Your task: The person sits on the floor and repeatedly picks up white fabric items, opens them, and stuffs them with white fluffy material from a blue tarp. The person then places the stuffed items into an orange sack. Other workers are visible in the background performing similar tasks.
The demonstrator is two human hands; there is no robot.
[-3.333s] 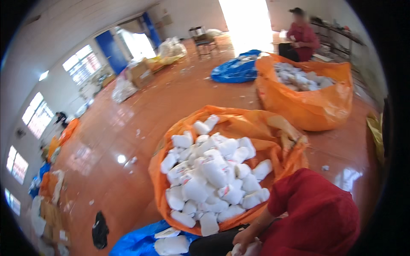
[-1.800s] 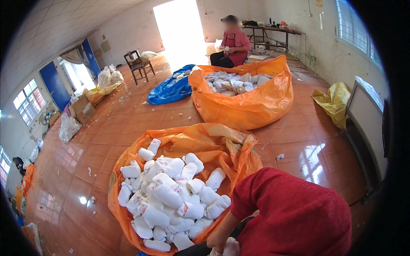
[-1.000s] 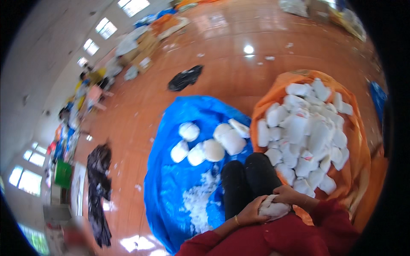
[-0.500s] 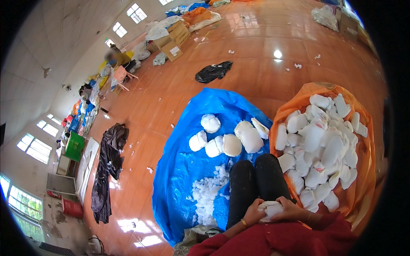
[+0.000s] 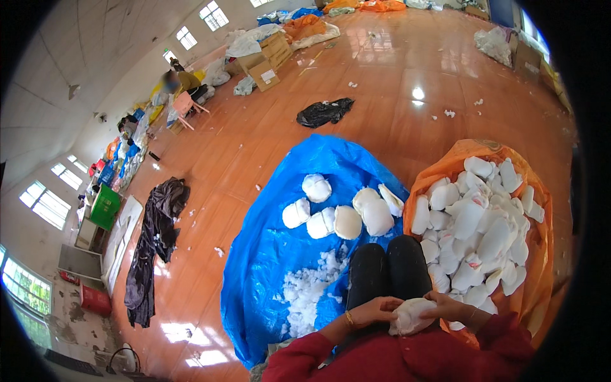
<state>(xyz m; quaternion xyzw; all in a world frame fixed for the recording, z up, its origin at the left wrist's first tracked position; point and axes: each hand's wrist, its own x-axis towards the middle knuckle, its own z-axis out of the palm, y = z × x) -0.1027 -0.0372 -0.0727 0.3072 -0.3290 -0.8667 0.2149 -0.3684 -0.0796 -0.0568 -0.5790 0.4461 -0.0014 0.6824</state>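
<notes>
Both hands meet over the lap, forearms in red sleeves bent inward. Left hand [image 5: 377, 310] cups one side of a white stuffed pad [image 5: 412, 316]; right hand [image 5: 447, 307] grips its other side, fingers curled, just above the black-trousered knees [image 5: 388, 270].

A black bag [image 5: 325, 112] lay on the orange floor [image 5: 407, 70]. Dark cloth [image 5: 153, 239] sprawled near a green crate [image 5: 105, 207]. Cardboard boxes [image 5: 267, 60] stood far off.
</notes>
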